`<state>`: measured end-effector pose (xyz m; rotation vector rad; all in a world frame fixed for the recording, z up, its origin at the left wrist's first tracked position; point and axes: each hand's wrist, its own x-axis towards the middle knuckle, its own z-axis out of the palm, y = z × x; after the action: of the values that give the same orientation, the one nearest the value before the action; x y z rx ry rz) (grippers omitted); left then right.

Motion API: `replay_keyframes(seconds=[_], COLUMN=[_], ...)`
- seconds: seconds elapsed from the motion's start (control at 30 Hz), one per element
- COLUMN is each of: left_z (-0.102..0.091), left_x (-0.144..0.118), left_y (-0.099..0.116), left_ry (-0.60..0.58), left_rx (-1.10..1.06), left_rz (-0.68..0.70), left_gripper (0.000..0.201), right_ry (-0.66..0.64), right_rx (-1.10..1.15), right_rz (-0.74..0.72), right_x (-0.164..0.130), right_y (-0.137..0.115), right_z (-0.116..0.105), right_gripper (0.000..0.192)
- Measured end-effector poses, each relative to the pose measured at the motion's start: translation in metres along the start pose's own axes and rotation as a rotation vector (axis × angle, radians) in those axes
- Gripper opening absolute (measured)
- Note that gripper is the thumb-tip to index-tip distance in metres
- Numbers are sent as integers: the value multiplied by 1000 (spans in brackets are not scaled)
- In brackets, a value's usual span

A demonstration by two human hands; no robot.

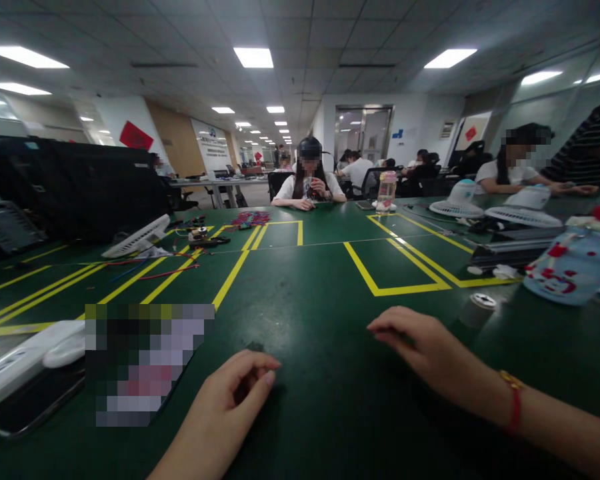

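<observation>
My left hand (235,393) rests at the front of the green table (300,320), its fingers loosely curled. A small gap shows between thumb and fingertips, and nothing visible is held. Further right, my right hand (425,353) hovers over or rests on the table, fingers stretched to the left and thumb a little apart. It too holds nothing I can see. Behind the right wrist, which wears a red band (514,403), stands a small grey cylinder (479,310) with a shiny top. Left of my left hand lies a flat blurred-out item (150,367).
A white power strip (20,360) and a dark phone (35,400) lie at left. Wires (170,270) and a white fan (137,239) sit beyond. At right are a blue bottle (570,260) and more fans (523,210). A person (310,180) sits opposite.
</observation>
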<state>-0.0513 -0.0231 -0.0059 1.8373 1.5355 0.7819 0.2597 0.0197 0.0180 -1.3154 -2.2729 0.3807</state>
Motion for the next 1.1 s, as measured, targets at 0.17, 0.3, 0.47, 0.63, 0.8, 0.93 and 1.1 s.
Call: replay_keyframes(seconds=[0.17, 0.3, 0.47, 0.63, 0.8, 0.93, 1.1], left_z=[1, 1, 1, 1, 0, -1, -1], left_x=[1, 1, -2, -4, -3, -3, -5], left_y=[3, 4, 0, -1, 0, 1, 3], left_ry=[-8, -15, -10, -26, -43, -38, -21], left_rx=[8, -10, -12, -3, 24, 11, 8], left_rz=[31, 46, 49, 48, 49, 48, 39], left_gripper=[19, 18, 17, 18, 20, 20, 19], right_ry=[317, 250, 261, 192, 201, 207, 226], right_rx=[-428, -544, -499, -439, -425, -294, -247], right_rz=[203, 350, 418, 491, 503, 510, 643], right_x=[-26, -36, -37, -40, -43, -43, -44], right_y=[74, 109, 105, 101, 104, 103, 102], right_z=[-77, -103, -104, -109, -108, -108, -111], right_gripper=[33, 34, 33, 32, 36, 38, 53])
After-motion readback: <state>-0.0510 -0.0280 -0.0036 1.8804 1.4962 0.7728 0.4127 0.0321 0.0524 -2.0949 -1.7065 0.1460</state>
